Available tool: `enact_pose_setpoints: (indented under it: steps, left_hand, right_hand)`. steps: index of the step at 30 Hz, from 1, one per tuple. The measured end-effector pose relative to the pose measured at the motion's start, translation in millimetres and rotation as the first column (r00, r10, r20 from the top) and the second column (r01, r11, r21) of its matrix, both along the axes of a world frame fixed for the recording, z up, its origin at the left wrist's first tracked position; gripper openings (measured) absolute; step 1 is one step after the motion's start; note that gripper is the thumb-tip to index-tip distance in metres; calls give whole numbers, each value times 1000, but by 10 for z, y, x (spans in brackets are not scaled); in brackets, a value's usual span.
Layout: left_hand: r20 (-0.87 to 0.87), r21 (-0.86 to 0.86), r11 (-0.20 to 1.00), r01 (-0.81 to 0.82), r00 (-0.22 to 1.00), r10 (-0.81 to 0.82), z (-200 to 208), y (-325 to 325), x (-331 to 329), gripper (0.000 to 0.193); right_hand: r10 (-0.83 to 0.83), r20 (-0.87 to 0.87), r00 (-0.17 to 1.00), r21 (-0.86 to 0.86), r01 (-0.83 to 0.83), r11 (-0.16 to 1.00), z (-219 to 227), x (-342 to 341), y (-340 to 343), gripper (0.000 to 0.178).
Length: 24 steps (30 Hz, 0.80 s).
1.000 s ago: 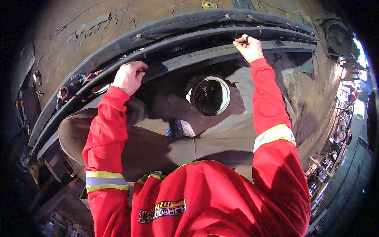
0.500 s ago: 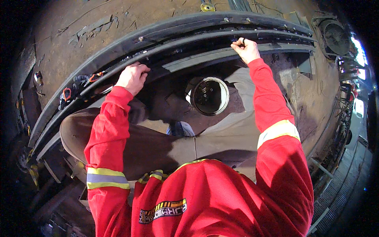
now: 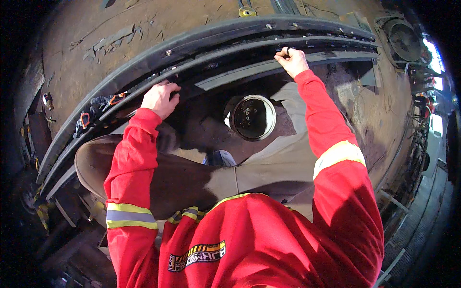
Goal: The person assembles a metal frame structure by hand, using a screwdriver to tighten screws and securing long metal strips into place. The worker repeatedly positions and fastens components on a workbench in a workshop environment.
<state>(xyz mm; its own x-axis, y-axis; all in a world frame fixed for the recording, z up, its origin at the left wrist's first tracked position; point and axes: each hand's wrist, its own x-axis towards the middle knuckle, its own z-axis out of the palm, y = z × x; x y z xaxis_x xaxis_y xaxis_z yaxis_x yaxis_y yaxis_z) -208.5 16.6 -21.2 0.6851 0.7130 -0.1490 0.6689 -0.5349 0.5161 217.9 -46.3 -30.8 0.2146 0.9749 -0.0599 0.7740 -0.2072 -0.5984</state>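
Long, dark, curved metal beam with raised edges arcs across the space before my knees. My left hand is at its near edge, left of the middle, fingers curled; what they hold, if anything, is hidden. Farther right, my right hand pinches at the beam's channel, thumb against fingers, and a dark band circles one finger. The thing in that pinch is too small to name. Between my legs stands a round bucket with a pale rim and several small metal pieces inside.
Black-and-orange gloves lie on the beam's left part. Small bolt-like pieces sit along the far edge. Beyond it are a yellow disc and scrap flakes on the brown ground. A round fan-like unit stands far right.
My right hand has shifted slightly left and a little nearer along the beam, still pinching. The left hand has moved slightly nearer, with its fingers still curled.
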Motion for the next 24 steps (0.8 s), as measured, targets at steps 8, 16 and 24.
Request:
enact_pose_setpoints:
  steps: [8, 16, 24]
  left_hand:
    - [-9, 64, 998, -8, 1000, 8, -46, -19, 32, 19]
    - [88, 200, 979, -42, 996, 24, -217, -53, 48, 14]
    - [80, 246, 969, -41, 997, 22, -186, -70, 38, 11]
  right_hand:
    - [8, 102, 995, -54, -3, 999, 60, -9, 86, 16]
    - [-192, 39, 981, -68, 195, 978, -159, 204, 177, 26]
    - [-148, -110, 983, -119, 135, 984, -105, 187, 159, 22]
